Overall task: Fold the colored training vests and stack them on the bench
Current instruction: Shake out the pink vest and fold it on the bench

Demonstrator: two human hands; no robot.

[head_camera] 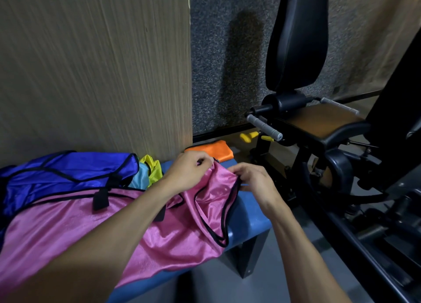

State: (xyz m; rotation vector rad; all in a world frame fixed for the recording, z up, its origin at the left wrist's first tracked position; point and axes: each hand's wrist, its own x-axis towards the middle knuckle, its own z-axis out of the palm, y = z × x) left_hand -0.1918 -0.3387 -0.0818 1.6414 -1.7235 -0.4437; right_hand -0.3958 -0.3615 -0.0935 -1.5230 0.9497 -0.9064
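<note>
A pink vest (75, 225) with black trim lies spread over the blue bench (248, 214). My left hand (189, 170) pinches its trimmed edge near the top of the shoulder straps. My right hand (255, 177) pinches the neighbouring strap edge just to the right. Behind the pink vest a dark blue vest (59, 173) lies crumpled at the left. Bits of a light blue vest (141, 177) and a yellow vest (153, 168) show beside it. A folded orange vest (211, 152) sits at the bench's far end.
A wood-grain panel (91, 70) stands right behind the bench. A black gym machine (319, 129) with a padded seat, grey handles and a yellow knob (247, 136) crowds the right side. Grey floor (284, 268) lies between bench and machine.
</note>
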